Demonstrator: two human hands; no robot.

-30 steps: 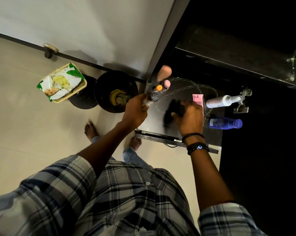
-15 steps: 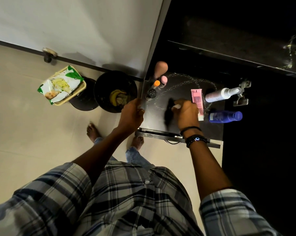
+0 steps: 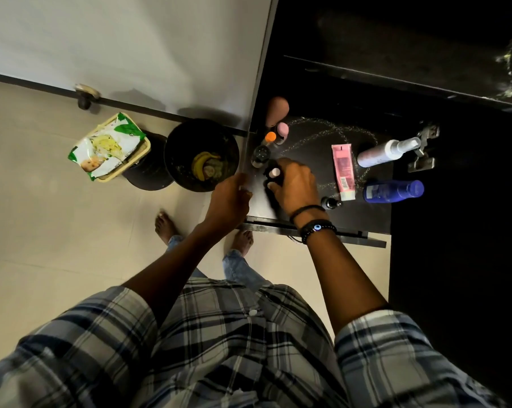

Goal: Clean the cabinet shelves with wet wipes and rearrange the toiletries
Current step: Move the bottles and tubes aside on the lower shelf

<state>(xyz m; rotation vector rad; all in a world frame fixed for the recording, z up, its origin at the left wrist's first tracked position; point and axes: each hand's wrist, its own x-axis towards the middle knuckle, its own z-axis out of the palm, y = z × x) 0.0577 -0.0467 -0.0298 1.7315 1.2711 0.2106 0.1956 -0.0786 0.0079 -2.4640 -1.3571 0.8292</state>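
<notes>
Presently held: the right hand [image 3: 293, 184] closes its grip round a small bottle [image 3: 274, 173] with a pale cap, at the left part of the shelf [image 3: 307, 214], probably to stand it with the row there.
Left hand [image 3: 229, 198]: at the left edge of the shelf, perhaps to steady the body; whether its grip holds anything I cannot tell.
Left row: brown bottle [image 3: 277, 108], pink-capped bottle [image 3: 282, 129], orange-capped bottle [image 3: 270, 137] and jar [image 3: 260, 154] stand close to the side wall, so the middle is free for wiping.
Wet streaks [image 3: 331, 132]: curved marks on the shelf; I judge this part is already wiped.
Right side: pink tube [image 3: 343, 169], spray bottle [image 3: 387, 151] and blue bottle [image 3: 393, 191] lie flat, probably not arranged yet.
Wipes pack [image 3: 107, 145]: in a basket [image 3: 141, 153] beside the bin [image 3: 202, 154], well apart from the shelf.
</notes>
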